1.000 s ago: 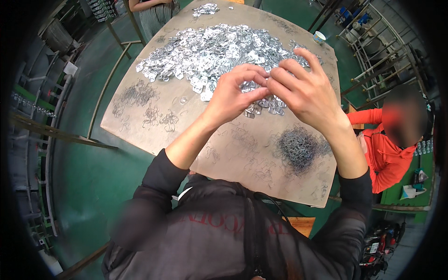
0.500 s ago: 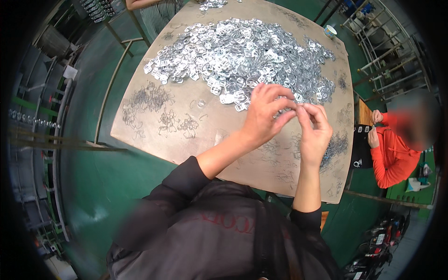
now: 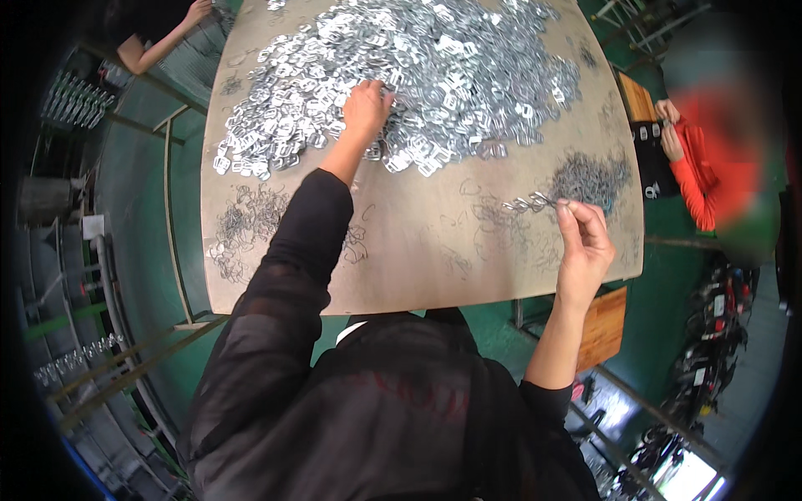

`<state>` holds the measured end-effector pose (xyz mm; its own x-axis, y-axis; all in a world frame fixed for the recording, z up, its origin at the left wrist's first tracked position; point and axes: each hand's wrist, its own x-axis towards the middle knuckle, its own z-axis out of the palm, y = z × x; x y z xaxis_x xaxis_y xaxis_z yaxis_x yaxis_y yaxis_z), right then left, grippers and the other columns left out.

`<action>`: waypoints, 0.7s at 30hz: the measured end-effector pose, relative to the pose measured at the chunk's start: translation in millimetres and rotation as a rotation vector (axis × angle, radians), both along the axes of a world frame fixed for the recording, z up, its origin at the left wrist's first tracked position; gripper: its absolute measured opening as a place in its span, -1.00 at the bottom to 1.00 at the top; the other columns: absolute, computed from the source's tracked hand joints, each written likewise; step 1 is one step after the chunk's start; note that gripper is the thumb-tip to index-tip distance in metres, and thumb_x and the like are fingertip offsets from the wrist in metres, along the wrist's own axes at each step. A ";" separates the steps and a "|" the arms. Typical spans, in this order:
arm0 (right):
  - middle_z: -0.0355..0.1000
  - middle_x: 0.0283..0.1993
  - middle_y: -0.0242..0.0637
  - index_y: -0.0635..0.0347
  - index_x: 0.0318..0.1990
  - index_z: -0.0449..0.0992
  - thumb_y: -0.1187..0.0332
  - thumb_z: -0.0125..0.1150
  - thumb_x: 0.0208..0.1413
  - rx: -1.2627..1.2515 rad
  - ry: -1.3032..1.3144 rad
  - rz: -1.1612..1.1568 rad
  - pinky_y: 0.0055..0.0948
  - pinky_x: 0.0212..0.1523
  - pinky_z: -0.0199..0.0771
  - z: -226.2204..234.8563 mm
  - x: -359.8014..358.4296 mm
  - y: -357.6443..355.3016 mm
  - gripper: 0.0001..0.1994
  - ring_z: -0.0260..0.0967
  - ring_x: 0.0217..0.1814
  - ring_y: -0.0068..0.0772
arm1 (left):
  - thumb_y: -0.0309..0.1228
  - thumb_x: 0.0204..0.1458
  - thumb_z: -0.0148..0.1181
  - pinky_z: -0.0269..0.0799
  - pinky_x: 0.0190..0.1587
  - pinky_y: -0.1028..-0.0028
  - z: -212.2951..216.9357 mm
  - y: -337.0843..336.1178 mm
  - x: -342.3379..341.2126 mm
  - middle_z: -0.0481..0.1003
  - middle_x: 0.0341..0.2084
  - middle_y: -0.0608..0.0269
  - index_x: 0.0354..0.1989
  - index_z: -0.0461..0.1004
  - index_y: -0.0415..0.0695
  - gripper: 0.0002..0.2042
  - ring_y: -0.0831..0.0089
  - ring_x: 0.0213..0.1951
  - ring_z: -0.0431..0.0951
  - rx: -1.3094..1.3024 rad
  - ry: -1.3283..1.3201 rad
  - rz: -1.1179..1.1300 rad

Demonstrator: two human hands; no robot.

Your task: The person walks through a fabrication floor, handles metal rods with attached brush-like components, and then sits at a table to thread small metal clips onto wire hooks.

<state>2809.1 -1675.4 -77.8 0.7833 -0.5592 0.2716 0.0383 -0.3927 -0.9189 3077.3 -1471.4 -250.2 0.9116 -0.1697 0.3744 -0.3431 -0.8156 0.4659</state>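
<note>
A broad heap of small silver metal buckles (image 3: pixel 468 92) covers the far part of the brown table (image 3: pixel 418 250). My left hand (image 3: pixel 368 108) is at the heap's near left part, its thumb apart from its bent fingers; the fingertips touch the buckles, and I see nothing held in them. Over the table's right side, my right hand (image 3: pixel 585 246) is closed in a pinch. From its fingertips a short row of linked metal pieces (image 3: pixel 528 203) sticks out to the left; they look like buckles strung on a thin wire.
Thin bent wires lie in a dense pile (image 3: pixel 591 179) at the right and a looser pile (image 3: pixel 246 225) at the left. A person in red (image 3: pixel 710 159) sits at the right, another person (image 3: pixel 180 42) at the far left. A wooden stool (image 3: pixel 603 327) stands by the near right corner.
My hands were together over the table's middle right and have parted. The left moved left and away to the heap; the right moved slightly right and nearer, with the strung pieces now showing.
</note>
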 end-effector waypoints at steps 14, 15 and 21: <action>0.38 -0.47 -0.33 0.29 -0.43 0.51 0.53 0.20 -0.14 0.039 0.046 0.274 -0.58 -0.37 0.30 -19.8 7.4 34.1 -0.93 0.33 -0.44 -0.54 | -0.54 -0.06 0.13 0.39 -0.31 0.64 131.7 -36.1 -166.7 0.50 -0.43 0.25 -0.23 0.45 -0.26 -0.81 0.60 -0.37 0.48 -1.014 0.641 -0.426; 0.38 -0.47 -0.32 0.30 -0.43 0.51 0.53 0.20 -0.14 0.039 0.044 0.290 -0.58 -0.38 0.30 -18.1 9.4 36.1 -0.93 0.33 -0.44 -0.54 | -0.54 -0.05 0.13 0.39 -0.30 0.64 138.0 -37.7 -176.5 0.51 -0.42 0.24 -0.24 0.45 -0.27 -0.82 0.61 -0.36 0.48 -1.017 0.624 -0.440; 0.38 -0.48 -0.31 0.30 -0.44 0.50 0.51 0.21 -0.14 -0.020 -0.001 0.352 -0.57 -0.40 0.30 -15.2 15.4 31.8 -0.92 0.33 -0.45 -0.54 | -0.54 -0.05 0.11 0.41 -0.26 0.61 157.6 -41.3 -200.4 0.53 -0.42 0.19 -0.28 0.45 -0.30 -0.84 0.58 -0.33 0.50 -1.141 0.557 -0.424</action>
<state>2824.4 -1643.6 -93.0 0.9267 -0.2496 0.2811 0.1757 -0.3733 -0.9109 2876.9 -1512.7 -92.6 0.9431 -0.3192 0.0935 -0.0143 0.2421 0.9702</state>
